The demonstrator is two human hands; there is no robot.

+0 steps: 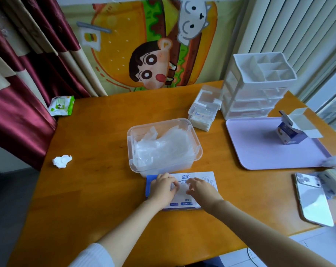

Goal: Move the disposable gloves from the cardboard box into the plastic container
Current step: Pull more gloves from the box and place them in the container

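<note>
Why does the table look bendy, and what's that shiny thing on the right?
Head view: the wide-angle lens curves the orange wooden table near the edges; the silver phone mirrors window light as glare; the clear plastic items at the right edge are blurred; the centre stays sharp.

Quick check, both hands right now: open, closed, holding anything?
Left hand: fingers curled at the opening of the glove box, pinching; what it holds cannot be told.
Right hand: same, fingertips at the opening; hold cannot be told.
</note>
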